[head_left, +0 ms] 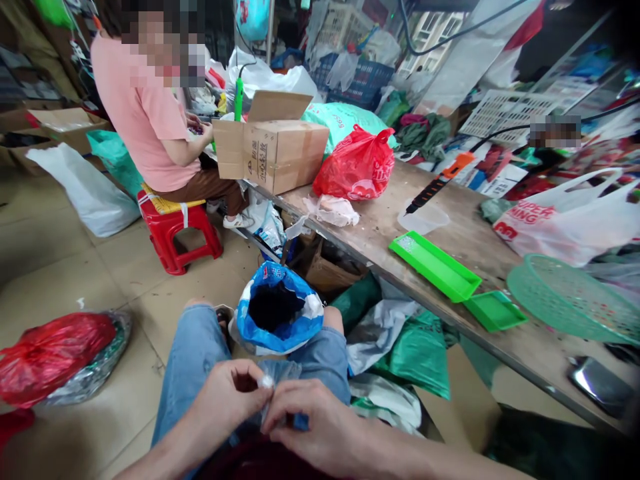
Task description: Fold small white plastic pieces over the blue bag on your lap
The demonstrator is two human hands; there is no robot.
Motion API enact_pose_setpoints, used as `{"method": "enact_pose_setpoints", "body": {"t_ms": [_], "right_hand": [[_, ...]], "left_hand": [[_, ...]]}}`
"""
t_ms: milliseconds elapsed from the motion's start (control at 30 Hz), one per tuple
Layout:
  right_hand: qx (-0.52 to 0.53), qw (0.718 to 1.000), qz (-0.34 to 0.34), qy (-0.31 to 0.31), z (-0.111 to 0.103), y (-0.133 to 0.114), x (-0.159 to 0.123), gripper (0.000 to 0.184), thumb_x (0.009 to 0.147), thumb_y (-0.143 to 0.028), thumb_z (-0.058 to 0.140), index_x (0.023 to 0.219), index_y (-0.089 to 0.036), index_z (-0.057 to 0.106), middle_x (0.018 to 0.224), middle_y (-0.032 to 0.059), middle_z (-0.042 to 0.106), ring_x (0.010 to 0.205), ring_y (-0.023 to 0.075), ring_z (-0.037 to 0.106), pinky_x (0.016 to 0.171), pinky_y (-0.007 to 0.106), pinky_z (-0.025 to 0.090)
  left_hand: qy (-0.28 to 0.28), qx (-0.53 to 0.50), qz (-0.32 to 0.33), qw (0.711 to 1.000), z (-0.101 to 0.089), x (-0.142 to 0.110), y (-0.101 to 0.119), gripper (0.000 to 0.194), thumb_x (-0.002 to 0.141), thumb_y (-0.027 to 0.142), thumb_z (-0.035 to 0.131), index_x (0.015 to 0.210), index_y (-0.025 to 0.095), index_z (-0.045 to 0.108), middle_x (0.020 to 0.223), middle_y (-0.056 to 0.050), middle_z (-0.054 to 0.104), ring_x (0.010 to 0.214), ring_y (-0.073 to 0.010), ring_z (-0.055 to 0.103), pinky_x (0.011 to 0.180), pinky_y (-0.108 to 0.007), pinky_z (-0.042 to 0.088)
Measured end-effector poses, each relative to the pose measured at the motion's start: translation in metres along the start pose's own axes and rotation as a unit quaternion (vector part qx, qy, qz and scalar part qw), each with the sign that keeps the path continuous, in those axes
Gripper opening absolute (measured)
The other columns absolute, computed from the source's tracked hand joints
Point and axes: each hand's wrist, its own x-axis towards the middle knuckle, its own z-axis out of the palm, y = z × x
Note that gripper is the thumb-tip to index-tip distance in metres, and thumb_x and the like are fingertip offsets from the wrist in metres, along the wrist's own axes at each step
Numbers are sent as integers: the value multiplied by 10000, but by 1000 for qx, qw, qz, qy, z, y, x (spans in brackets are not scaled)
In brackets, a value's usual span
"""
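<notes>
Both my hands meet over my lap, above my jeans-clad knees. My left hand [227, 400] pinches a small clear plastic bag [277, 373] at its top edge, with a tiny pale object at the fingertips. My right hand [313, 430] is closed on the same bag from the right; something small and blue shows under its fingers. Between my knees stands an open blue bag [280, 313] with dark contents.
A long wooden table [465, 247] runs along the right with two green trays [434, 265], a green basket [570, 297], a red bag [357, 167], a cardboard box [280, 150] and an orange-black tool [437, 183]. A person in pink sits on a red stool [175, 233]. A red bag [53, 353] lies on the floor at left.
</notes>
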Motion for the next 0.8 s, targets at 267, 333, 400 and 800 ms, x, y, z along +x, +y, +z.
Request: {"method": "enact_pose_setpoints", "body": {"t_ms": [267,333,400,800], "right_hand": [[-26,992,53,109,-20,26,9,97,824,-169,646,886,-164,720,851,27,706,765,124,633,681,228,496],[-37,991,7,129,-19,37,14,212,775,-133,679,985,-160,696,974,48,690,892,145,638,777,255,514],[-16,993,-30,109,-15,43,19,262,771,-134,690,1032,-160,689,1023,58,693,959,157,644,848,278,520],[23,983,10,182,8,44,20,58,737,-150,656,738,-208,650,757,19,689,721,162,638,680,290,504]], "left_hand": [[-31,2,19,999,-3,-2,7,357,649,401,792,754,111,613,702,-22,616,641,-115,504,606,-239,382],[-44,-3,25,999,-2,-3,10,361,669,409,780,759,103,610,702,-21,604,634,-106,485,599,-234,370],[-45,-4,22,999,-1,-4,13,367,678,419,766,761,99,606,699,-18,595,630,-102,474,599,-236,364],[-17,-1,34,999,1,-6,13,311,675,382,784,756,118,640,753,-41,670,678,-137,580,650,-256,470]]}}
